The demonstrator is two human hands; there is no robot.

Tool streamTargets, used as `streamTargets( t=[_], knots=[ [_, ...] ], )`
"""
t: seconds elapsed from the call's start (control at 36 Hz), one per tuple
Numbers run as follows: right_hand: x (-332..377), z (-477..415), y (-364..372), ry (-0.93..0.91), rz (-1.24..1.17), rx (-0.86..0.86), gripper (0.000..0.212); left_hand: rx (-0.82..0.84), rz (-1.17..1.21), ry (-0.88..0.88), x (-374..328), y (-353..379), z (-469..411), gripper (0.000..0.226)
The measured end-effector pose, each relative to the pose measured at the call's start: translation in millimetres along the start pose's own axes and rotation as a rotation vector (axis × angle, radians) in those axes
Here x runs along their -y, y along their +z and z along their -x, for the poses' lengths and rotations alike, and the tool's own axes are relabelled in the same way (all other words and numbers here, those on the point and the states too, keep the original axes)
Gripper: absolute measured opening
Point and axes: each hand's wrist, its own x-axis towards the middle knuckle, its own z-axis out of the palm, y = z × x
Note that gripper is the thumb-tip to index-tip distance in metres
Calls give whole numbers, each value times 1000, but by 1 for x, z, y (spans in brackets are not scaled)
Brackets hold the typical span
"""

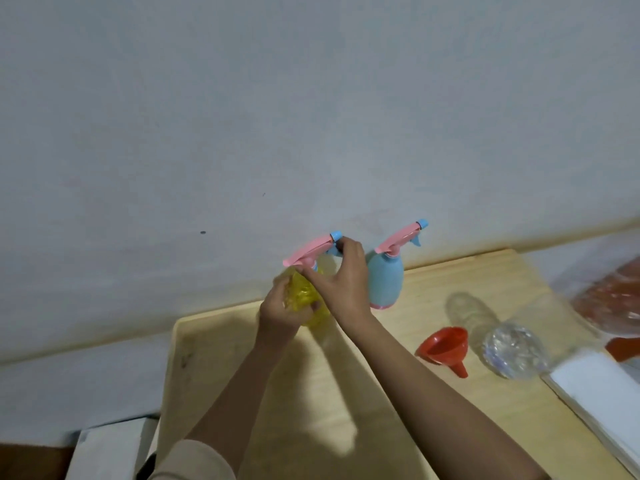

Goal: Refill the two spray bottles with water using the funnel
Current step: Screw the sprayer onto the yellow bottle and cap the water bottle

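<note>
- Translucent yellow plastic spray bottle: yellow body with a crinkled, glinting texture, pink trigger head, light blue nozzle tip.
- Pale blue plastic spray bottle: plain blue body, pink band at the base, pink trigger head, blue nozzle.
- Small red plastic funnel: solid red.
- Clear ribbed plastic water bottle: colourless, white glints.
- Light wooden counter: pale tan.
- Painted wall: greyish white, a few dark specks.

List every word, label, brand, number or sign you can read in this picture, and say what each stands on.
No text can be read.
Yellow bottle, blue bottle, funnel, clear bottle: no print shows.
Red packet at the right edge: too blurred to tell whether it bears any text.
</note>
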Motion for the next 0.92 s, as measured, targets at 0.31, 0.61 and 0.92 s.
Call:
streamTargets(
  t=[0.31, 0.61, 0.92],
  knots=[
    [5, 12, -19, 20, 100, -16, 52, -175, -144, -7, 1, 5, 12, 48],
    [-47, 98, -124, 164, 214, -295, 15, 229, 191, 324, -99, 70, 43, 16],
    [-126, 205, -111, 318, 479, 45, 40, 811, 107, 379, -159, 184, 66, 71]
  ],
)
